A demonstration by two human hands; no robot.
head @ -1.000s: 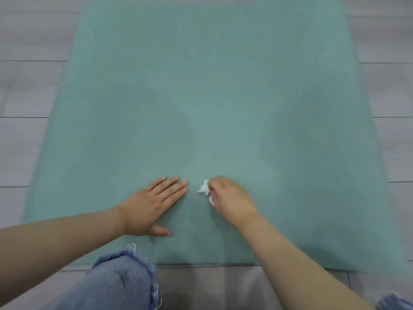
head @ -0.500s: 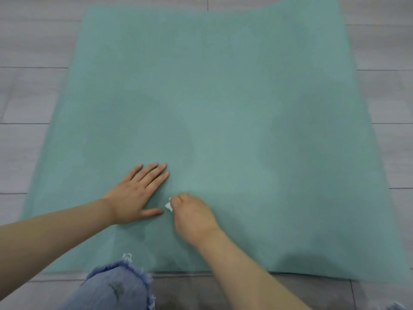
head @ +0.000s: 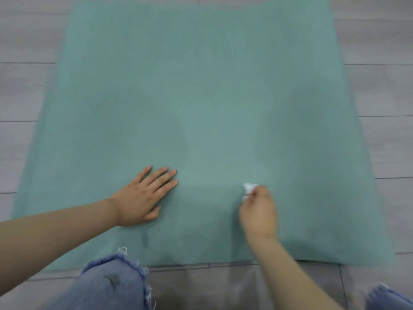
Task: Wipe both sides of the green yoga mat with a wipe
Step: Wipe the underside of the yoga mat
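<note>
nearest to me, down at the bottom edge, i see a knee in frayed blue jeans [head: 111, 285] on the left and a scrap of the other denim leg [head: 388, 298] at the right corner, both over the grey plank floor [head: 201, 285]. just beyond them runs the near edge of the green yoga mat [head: 201, 97], which lies flat on the floor and fills most of the view.

my left hand [head: 143, 198] rests palm down on the mat a little in from that near edge, fingers straight and close together, thumb tucked toward me; its grip is open and it holds nothing, it only presses on the mat. my right hand [head: 259, 211] sits to the right of it, well apart, with the fingers curled and the grip closed round a crumpled white wipe [head: 248, 190]. the wipe sticks out past the fingertips on the far left side of the hand and sits against the mat. the right hand looks slightly blurred.

further out, the mat shows faint darker patches on either side of the middle. its far end runs out past the top of the picture, with floor planks showing along both long sides.
</note>
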